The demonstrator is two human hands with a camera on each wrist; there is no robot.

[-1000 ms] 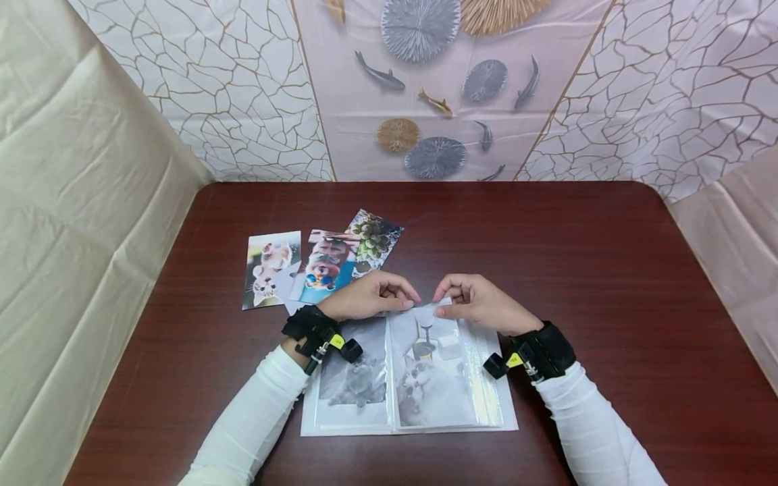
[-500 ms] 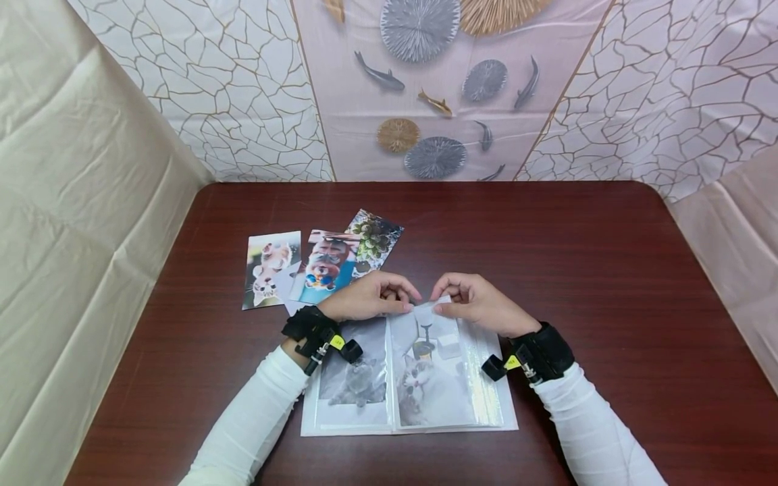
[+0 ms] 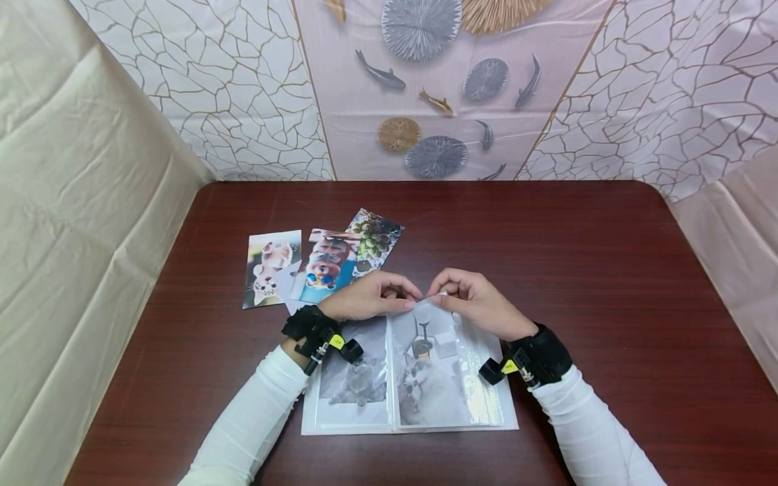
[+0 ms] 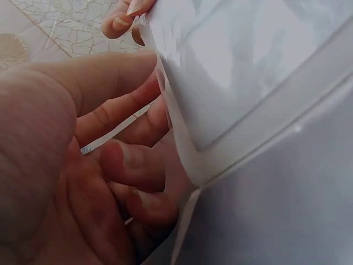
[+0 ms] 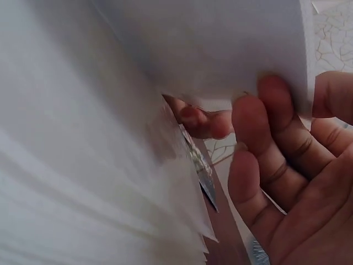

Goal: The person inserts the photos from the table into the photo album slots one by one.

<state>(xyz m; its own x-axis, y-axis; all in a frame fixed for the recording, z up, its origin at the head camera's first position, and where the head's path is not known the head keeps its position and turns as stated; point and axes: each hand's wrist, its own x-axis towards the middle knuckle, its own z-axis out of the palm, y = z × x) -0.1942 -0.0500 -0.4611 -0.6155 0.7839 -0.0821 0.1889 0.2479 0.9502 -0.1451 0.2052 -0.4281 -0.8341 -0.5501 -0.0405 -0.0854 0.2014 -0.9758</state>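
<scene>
A photo album (image 3: 508,420) with clear sleeves lies spread on the table; faint grey animal pictures show through its pages. At the top near the fold, my left hand (image 3: 367,295) pinches the edge of the right-hand album page (image 3: 450,385). My right hand (image 3: 477,304) pinches that page's upper edge just to the right, the fingertips of both hands close together. In the left wrist view, the left thumb (image 4: 121,72) lies over the clear plastic edge. Curled right fingers (image 5: 276,105) grip a whitish sheet in the right wrist view; whether a loose print is among the layers, I cannot tell.
Several photo prints lie left of and behind the album: a cat picture (image 3: 261,283), a picture with blue (image 3: 325,260) and a plant picture (image 3: 379,236). They overlap partly. The brown table (image 3: 577,256) ends at a patterned cloth backdrop (image 3: 425,88).
My right hand has shifted slightly left and up towards the left hand, and the page's upper corner has bent along with it. The left hand has stayed in place.
</scene>
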